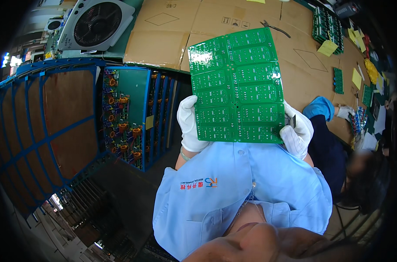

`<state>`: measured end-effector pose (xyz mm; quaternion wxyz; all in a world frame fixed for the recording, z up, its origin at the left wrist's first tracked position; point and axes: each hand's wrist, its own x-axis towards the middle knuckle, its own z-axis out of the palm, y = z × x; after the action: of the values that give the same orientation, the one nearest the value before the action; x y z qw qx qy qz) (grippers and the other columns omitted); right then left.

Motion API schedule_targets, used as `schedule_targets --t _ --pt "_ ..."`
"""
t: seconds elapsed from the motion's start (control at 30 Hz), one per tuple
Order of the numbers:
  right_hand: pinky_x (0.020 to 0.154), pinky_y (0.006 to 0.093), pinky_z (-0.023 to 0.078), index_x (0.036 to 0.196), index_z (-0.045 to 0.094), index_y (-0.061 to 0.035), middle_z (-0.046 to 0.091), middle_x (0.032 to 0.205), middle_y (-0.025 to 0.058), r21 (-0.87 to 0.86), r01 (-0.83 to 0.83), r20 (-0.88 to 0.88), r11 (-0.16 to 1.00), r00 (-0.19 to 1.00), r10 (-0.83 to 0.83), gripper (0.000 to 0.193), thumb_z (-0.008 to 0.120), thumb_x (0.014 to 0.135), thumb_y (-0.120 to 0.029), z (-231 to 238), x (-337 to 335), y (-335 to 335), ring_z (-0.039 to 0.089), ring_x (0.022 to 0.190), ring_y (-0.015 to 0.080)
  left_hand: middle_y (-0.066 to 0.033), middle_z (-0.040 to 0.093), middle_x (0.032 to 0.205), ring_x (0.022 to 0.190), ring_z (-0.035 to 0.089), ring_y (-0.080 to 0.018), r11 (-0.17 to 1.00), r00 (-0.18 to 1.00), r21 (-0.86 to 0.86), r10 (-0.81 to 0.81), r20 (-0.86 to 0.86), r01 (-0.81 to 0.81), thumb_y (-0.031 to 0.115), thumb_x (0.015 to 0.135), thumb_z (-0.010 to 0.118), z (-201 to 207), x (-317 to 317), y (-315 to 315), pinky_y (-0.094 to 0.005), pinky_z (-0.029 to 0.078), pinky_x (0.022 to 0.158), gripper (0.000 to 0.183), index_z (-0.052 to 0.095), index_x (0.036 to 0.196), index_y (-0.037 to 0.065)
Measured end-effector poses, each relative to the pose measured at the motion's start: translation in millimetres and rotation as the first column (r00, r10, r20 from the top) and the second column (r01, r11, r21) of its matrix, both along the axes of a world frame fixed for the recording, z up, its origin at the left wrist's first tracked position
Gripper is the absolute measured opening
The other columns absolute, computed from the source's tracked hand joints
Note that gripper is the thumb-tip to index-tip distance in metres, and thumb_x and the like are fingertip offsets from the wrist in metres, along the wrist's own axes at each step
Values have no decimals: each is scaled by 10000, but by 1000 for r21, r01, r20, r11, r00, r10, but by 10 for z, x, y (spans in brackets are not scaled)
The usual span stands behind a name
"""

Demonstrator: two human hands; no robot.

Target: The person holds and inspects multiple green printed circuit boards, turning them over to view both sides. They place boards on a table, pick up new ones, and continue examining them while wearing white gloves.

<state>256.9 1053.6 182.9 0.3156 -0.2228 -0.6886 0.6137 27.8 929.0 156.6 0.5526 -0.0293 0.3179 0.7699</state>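
Observation:
A large green circuit board panel [237, 94], divided into several rectangular sections with white markings and small solder points, is held up in front of my chest. My left hand [189, 124], in a white glove, grips its lower left edge, with the thumb up along the side. At the lower right edge my right hand [298, 133], also white-gloved, grips the panel with curled fingers. A small dark grey item [290, 121] shows between that hand and the board; its kind is unclear. Light glares off the panel's upper left section.
Cardboard [163, 32] covers the bench, with cutting pliers [275, 29] beyond the panel. Blue racks [69, 118] holding boards with copper coils [124, 100] stand at left. A grey fan [98, 24] sits far left. At right, a co-worker's gloved hand [344, 113] is near stacked boards [327, 28].

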Motion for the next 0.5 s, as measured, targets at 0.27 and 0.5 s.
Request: schedule_targets --t 0.27,0.5 --pt "869 265 480 1297 523 89 661 1124 175 -53 41 31 998 999 -39 473 610 871 -98 -31 19 -80 652 966 186 -188 668 1095 931 684 -257 999 999 -26 30 -36 -31 226 943 421 44 44 -58 -354 582 808 402 569 1194 -50" --pt "710 179 458 1296 542 70 664 1012 56 -545 167 134 822 985 -111 394 560 938 -95 125 -127 -98 583 825 47 -147 677 1034 883 683 -211 999 980 30 42 -196 -37 228 986 396 169 61 -56 -310 569 761 378 576 1184 -39"
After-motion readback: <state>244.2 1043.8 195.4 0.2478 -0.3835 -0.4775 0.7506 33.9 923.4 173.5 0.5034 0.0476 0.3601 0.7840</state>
